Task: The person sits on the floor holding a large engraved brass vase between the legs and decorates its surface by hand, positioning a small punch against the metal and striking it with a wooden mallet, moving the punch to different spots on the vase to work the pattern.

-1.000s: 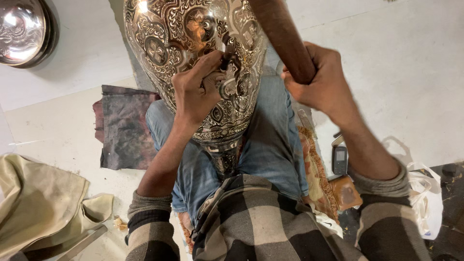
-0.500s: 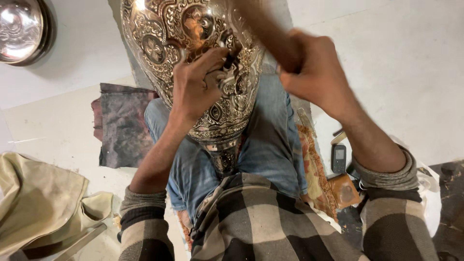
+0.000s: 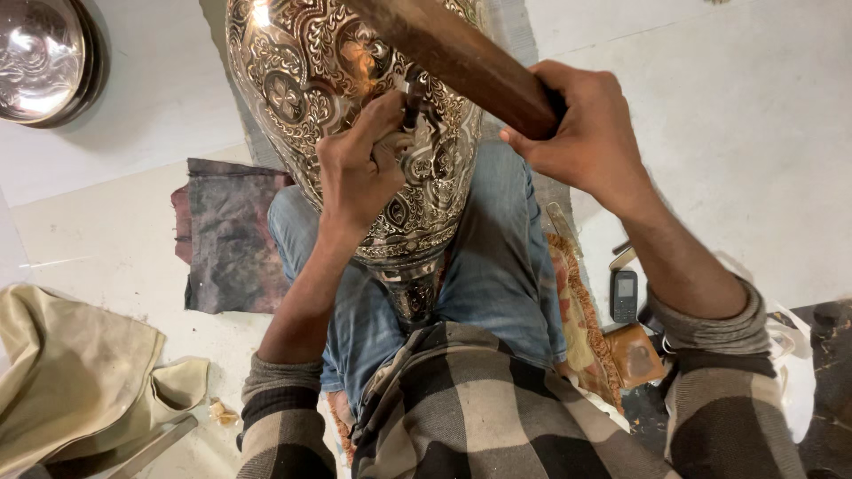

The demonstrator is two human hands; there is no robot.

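Note:
A large engraved metal vase [image 3: 302, 80] lies across my lap, its narrow neck pointing at my stomach. My left hand [image 3: 359, 168] rests on the vase's side, fingers pinched around a small dark chisel [image 3: 412, 102] whose tip touches the patterned surface. My right hand [image 3: 581, 133] is closed around the end of a thick brown wooden mallet handle [image 3: 453, 53], which slants up to the left above the chisel. The mallet's head is out of view.
A shiny round metal bowl [image 3: 40, 58] sits at the top left. A dark cloth [image 3: 226, 235] lies on the white floor left of my leg, a beige cloth [image 3: 80, 372] lower left. A small phone [image 3: 624, 295] and a brown pouch [image 3: 632, 353] lie to my right.
My right hand with the wooden handle swung down towards the chisel and has come back up to the right. My left hand stays on the vase with the chisel.

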